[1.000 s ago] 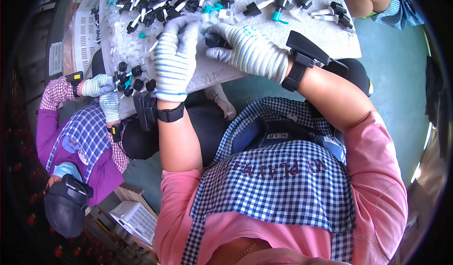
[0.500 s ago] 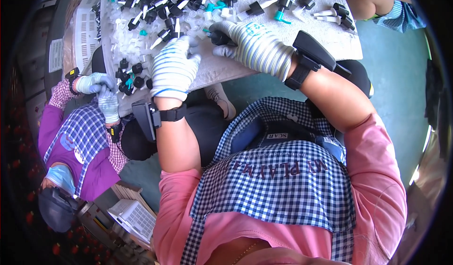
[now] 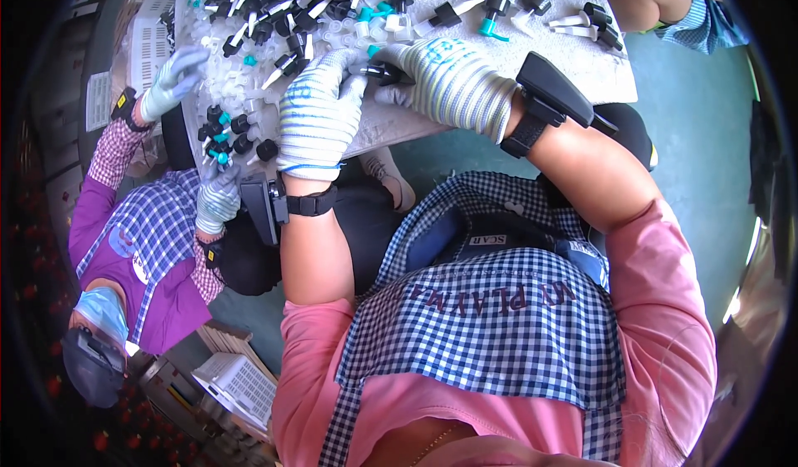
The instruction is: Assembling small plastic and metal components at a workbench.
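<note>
Both my hands wear striped knit gloves and meet near the table's front edge. My left hand [image 3: 317,109] lies palm down, its fingertips touching a small black pump part [image 3: 380,71]. My right hand [image 3: 445,80] is curled around that same black part from the right. A heap of black, white and teal pump parts [image 3: 332,1] covers the white table [image 3: 565,55] just beyond my fingers. A black device is strapped to each wrist.
A co-worker in a purple checked shirt sits at my left; one gloved hand [image 3: 174,80] reaches into the heap, the other [image 3: 218,201] hangs at the table edge. A white slotted basket [image 3: 237,388] stands on the floor at lower left. Another person's arm [image 3: 657,5] shows at top right.
My two hands have come closer together over the black part. The co-worker's upper hand has lifted from the table edge into the heap.
</note>
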### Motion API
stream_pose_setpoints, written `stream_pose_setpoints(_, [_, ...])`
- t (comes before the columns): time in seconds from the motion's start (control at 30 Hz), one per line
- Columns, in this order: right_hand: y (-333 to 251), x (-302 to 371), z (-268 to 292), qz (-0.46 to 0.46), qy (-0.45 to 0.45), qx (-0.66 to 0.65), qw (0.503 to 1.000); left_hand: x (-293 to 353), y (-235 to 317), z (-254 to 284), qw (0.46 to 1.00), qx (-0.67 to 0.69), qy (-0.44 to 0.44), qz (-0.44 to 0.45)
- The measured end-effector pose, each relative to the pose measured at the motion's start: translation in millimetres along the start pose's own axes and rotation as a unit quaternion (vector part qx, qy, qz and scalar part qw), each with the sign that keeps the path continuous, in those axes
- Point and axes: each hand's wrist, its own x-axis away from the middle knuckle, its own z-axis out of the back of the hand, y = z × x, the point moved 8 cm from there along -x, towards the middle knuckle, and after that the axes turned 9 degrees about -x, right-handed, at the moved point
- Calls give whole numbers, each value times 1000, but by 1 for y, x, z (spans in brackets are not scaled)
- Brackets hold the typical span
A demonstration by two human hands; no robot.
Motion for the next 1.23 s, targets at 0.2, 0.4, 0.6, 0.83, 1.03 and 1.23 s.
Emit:
stream_pose_setpoints(0.2, [1, 2, 6, -1, 27, -11, 1000, -3, 14, 13, 996, 1, 60, -63])
stream_pose_setpoints(0.4, [7, 1, 3, -4, 53, -34, 998, 1, 29, 29, 995, -20, 95, -27])
stream_pose_setpoints(0.6, [6, 1, 3, -10, 62, -49, 997, 5, 10, 20, 987, 132, 81, 45])
stream_pose_setpoints(0.83, [3, 9, -2, 40, 66, -65, 995, 7, 19, 31, 989, 113, 96, 18])
stream_pose_setpoints(1.03, [-23, 5, -13, 94, 17, -89, 991, -2, 4, 40, 917, 364, 155, 50])
stream_pose_setpoints(1.23, [-21, 12, -38, 135, -32, -72, 988, -8, 34, -14, 947, -227, -227, 25])
